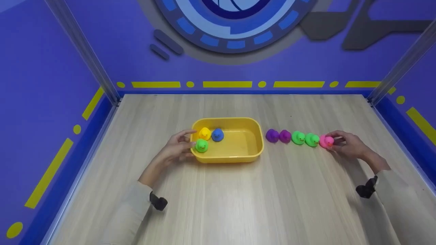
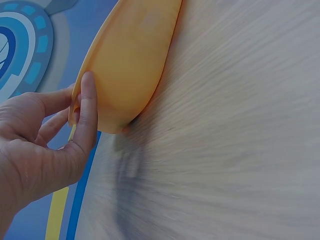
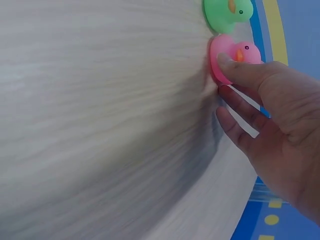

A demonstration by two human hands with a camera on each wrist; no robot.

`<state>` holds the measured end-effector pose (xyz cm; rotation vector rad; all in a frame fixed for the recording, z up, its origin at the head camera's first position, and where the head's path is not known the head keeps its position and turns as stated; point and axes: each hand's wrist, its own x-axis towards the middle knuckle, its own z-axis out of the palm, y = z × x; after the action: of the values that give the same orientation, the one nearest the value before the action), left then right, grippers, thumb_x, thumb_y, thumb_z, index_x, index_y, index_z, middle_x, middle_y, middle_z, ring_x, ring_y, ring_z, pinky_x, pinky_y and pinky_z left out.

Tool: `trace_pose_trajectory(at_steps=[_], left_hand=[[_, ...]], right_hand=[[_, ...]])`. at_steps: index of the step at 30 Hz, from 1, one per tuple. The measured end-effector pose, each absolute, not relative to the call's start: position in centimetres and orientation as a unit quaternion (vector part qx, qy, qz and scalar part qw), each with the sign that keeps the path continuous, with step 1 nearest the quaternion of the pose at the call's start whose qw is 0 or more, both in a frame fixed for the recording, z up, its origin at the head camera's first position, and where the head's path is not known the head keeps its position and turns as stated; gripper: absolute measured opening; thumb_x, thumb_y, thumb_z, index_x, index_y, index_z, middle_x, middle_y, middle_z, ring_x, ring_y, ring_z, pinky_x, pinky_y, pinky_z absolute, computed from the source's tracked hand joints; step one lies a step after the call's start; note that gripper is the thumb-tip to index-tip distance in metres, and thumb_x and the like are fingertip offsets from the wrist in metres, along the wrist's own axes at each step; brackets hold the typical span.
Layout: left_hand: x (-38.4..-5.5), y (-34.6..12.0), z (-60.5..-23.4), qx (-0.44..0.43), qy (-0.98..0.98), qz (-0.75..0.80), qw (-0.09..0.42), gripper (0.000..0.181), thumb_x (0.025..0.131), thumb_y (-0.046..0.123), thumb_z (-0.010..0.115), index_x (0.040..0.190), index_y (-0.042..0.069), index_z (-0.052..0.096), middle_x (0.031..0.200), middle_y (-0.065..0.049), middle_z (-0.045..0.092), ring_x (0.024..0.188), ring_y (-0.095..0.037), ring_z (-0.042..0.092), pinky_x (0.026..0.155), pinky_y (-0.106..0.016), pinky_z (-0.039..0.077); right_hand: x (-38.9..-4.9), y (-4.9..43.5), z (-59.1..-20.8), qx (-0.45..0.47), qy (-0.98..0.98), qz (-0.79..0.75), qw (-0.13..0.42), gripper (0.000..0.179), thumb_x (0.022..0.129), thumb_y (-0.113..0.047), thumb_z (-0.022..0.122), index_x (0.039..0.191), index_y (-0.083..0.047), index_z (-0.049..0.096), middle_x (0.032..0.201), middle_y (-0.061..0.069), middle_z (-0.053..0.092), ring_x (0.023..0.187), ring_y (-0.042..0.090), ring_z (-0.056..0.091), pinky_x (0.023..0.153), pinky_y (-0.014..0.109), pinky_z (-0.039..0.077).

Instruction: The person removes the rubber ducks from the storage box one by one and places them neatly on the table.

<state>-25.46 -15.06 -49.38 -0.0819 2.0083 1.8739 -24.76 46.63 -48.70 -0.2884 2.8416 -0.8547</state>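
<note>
At its left end, the yellow plastic tub (image 1: 245, 158) is held by my left hand (image 1: 177, 145). In the left wrist view the thumb lies against the tub's outer wall (image 2: 132, 60) while fingers reach to its rim. Inside the tub sit a yellow duck (image 1: 204, 133), a blue duck (image 1: 217, 135) and a green duck (image 1: 201, 145). My right hand (image 1: 351, 145) pinches a pink rubber duck (image 1: 327, 141) at the right end of a row, its thumb on the duck's side in the right wrist view. The duck's underside is hidden.
Between tub and pink duck stand a purple duck (image 1: 272, 135), a magenta-purple duck (image 1: 285, 136), a green duck (image 1: 298, 137) and a second green duck (image 1: 312, 139). Blue-purple panels (image 1: 238, 71) wall the wooden table (image 1: 221, 197) at the back and sides.
</note>
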Motion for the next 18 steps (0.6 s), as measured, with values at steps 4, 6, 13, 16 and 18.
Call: trace_pose_trajectory(at_steps=[4, 6, 13, 16, 18], left_hand=[[-25.4, -15.0, -49.3, -0.033, 0.72, 0.665, 0.198, 0.055, 0.095, 0.005, 0.069, 0.147, 0.018, 0.054, 0.111, -0.006, 0.044, 0.085, -0.018, 0.061, 0.079, -0.034, 0.065], [-25.3, -15.0, -49.3, -0.033, 0.72, 0.664, 0.198, 0.055, 0.095, 0.005, 0.069, 0.147, 0.018, 0.054, 0.111, -0.007, 0.045, 0.085, -0.018, 0.061, 0.079, -0.035, 0.065], [-25.4, -15.1, -49.2, -0.034, 0.716, 0.668, 0.198, 0.056, 0.095, 0.004, 0.069, 0.147, 0.017, 0.053, 0.111, -0.006, 0.045, 0.086, -0.018, 0.06, 0.083, -0.038, 0.065], [-25.4, -15.1, -49.2, -0.038, 0.716, 0.668, 0.199, 0.055, 0.096, 0.004, 0.068, 0.147, 0.018, 0.054, 0.111, -0.006, 0.045, 0.086, -0.018, 0.06, 0.082, -0.037, 0.065], [-25.4, -15.0, -49.2, -0.041, 0.715, 0.668, 0.2, 0.055, 0.096, 0.004, 0.068, 0.147, 0.019, 0.054, 0.112, -0.006, 0.045, 0.087, -0.018, 0.06, 0.082, -0.036, 0.065]], right_hand=[[-24.4, 46.9, -48.4, -0.095, 0.951, -0.283, 0.083, 0.054, 0.092, -0.018, 0.077, 0.135, 0.006, 0.055, 0.128, 0.034, 0.061, 0.115, 0.051, 0.061, 0.075, 0.008, 0.047], [-24.3, 47.1, -48.1, -0.099, 0.951, -0.281, 0.086, 0.054, 0.093, -0.018, 0.076, 0.136, 0.006, 0.054, 0.131, 0.034, 0.06, 0.117, 0.052, 0.06, 0.076, 0.006, 0.046], [-24.1, 48.2, -47.1, -0.121, 0.951, -0.278, 0.063, 0.046, 0.095, -0.007, 0.07, 0.135, 0.009, 0.054, 0.13, 0.035, 0.059, 0.11, 0.045, 0.064, 0.075, 0.005, 0.048], [-24.1, 48.3, -46.7, -0.132, 0.951, -0.276, 0.04, 0.043, 0.094, -0.001, 0.068, 0.134, 0.009, 0.055, 0.126, 0.035, 0.061, 0.103, 0.034, 0.068, 0.074, 0.004, 0.048], [-24.0, 48.4, -46.6, -0.14, 0.951, -0.276, 0.028, 0.042, 0.094, 0.002, 0.067, 0.133, 0.009, 0.056, 0.124, 0.035, 0.062, 0.101, 0.032, 0.068, 0.075, 0.003, 0.046]])
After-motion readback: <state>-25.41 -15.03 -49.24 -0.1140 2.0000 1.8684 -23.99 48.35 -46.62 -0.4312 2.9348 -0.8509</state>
